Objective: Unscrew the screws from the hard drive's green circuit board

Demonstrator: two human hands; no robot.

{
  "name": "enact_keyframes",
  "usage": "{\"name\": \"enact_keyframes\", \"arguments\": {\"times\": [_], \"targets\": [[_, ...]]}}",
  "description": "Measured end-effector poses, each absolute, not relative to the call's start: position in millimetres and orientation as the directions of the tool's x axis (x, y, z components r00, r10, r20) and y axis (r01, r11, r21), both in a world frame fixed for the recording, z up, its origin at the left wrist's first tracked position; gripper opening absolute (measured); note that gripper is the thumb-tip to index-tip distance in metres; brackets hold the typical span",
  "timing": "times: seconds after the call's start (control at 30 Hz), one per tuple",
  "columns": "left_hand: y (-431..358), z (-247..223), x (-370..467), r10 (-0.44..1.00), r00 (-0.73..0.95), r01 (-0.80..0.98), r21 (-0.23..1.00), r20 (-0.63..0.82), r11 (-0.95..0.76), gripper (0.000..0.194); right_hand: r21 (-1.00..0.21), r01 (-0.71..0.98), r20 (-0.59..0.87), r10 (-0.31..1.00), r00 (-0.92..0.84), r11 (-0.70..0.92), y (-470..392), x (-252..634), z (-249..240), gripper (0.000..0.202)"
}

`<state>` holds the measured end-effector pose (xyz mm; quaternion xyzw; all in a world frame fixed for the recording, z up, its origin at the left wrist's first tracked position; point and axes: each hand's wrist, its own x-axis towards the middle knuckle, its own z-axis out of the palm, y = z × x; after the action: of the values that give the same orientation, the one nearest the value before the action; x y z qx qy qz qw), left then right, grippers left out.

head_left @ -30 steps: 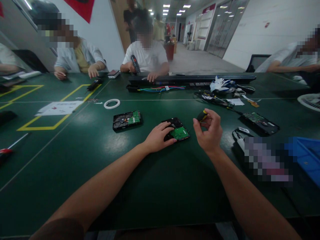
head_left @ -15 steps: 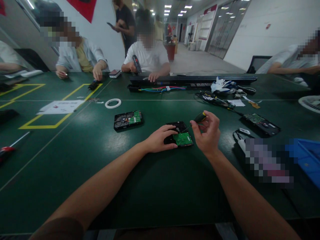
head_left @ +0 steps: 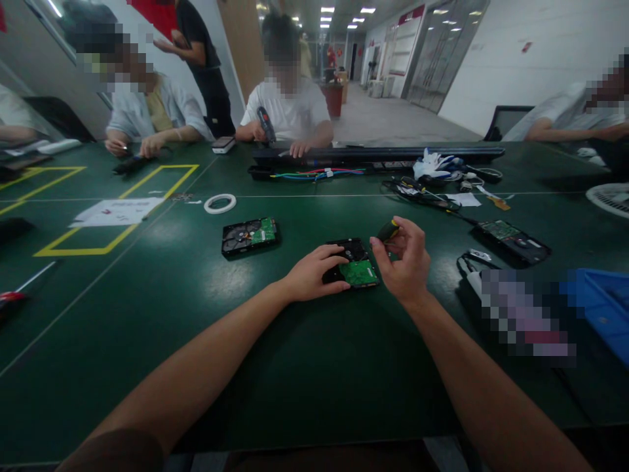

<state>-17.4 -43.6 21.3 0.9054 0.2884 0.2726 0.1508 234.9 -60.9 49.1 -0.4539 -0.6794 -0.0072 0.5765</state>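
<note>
A black hard drive with a green circuit board lies on the green table in front of me. My left hand rests on its left side, fingers and thumb spread over the edges, steadying contact with the casing. Just right of the drive, my right hand grips a small screwdriver by its black and yellow handle. The screwdriver's shaft and tip cannot be made out. A second hard drive lies to the left of my left hand.
Another drive lies right, near a blue bin. A tape roll, cables and white gloves are beyond. A red screwdriver lies far left. Several people are around the table.
The screwdriver in my right hand has tilted, and its shaft no longer shows over the drive. My left hand stays on the drive. Across the table, a person's hand and dark tool moved left.
</note>
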Motion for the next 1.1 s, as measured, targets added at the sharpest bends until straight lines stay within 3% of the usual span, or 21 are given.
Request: {"name": "enact_keyframes", "arguments": {"times": [0.8, 1.1], "targets": [[-42, 18, -16, 0.576, 0.681, 0.411, 0.416, 0.451, -0.811, 0.056, -0.470, 0.605, 0.779, 0.624, -0.058, 0.643, -63, 236, 57, 0.058], [-41, 15, -17, 0.573, 0.682, 0.410, 0.411, 0.455, -0.814, 0.056, -0.549, 0.508, 0.724, 0.681, -0.107, 0.664, -67, 234, 59, 0.061]]}}
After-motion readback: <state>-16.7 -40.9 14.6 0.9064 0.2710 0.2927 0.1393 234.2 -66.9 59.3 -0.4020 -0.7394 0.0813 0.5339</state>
